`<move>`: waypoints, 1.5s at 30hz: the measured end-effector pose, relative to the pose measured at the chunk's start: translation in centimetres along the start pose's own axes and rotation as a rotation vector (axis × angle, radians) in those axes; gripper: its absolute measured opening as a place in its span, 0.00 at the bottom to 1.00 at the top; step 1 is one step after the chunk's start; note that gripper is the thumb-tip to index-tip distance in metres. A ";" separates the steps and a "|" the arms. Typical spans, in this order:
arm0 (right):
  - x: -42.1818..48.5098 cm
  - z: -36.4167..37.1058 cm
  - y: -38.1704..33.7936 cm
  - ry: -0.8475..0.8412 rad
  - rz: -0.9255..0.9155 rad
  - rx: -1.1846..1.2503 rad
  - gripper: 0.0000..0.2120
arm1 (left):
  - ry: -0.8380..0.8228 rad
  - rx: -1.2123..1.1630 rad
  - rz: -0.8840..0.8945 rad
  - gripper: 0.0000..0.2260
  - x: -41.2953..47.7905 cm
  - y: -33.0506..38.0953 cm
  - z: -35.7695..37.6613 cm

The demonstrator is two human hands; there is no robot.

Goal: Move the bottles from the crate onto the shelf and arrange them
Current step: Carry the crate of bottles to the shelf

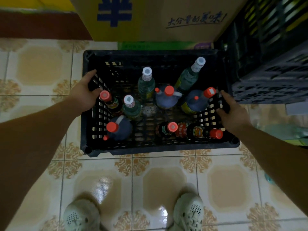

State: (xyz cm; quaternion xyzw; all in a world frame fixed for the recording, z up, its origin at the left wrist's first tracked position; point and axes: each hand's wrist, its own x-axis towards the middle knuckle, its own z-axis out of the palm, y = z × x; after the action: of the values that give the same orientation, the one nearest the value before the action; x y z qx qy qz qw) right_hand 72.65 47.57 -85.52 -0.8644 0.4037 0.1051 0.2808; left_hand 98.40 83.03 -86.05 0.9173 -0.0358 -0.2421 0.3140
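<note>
Inside crate [150, 148]: nine bottles [146, 84].

Single head view, steeply downward, close above crate [160, 147] and floor [166, 180].

Between your left hand [85, 95] and right hand [233, 114] sits the crate [150, 148], bottles [146, 82] inside; beyond your hands, a cardboard box [166, 19]

Bare forearms [41, 130], no sleeves; 2 pale perforated shoes [188, 212].
</note>
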 end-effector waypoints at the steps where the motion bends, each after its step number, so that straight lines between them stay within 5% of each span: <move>1: 0.1 0.0 0.1 -0.001 0.005 0.010 0.30 | 0.016 -0.012 -0.002 0.26 -0.1 0.0 0.1; 31: -0.4 -0.5 -0.6 -0.095 0.010 0.191 0.28 | -0.001 -0.102 -0.105 0.26 -1.1 0.4 0.3; 45: -13.0 -4.4 -1.3 -0.113 0.187 0.150 0.22 | -0.062 -0.003 -0.151 0.26 -11.1 -0.1 -4.9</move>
State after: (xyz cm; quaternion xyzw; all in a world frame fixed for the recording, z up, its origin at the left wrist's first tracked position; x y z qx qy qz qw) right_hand 64.93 54.05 -76.07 -0.7922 0.4728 0.1488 0.3559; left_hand 90.89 88.28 -78.05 0.9090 0.0242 -0.2937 0.2947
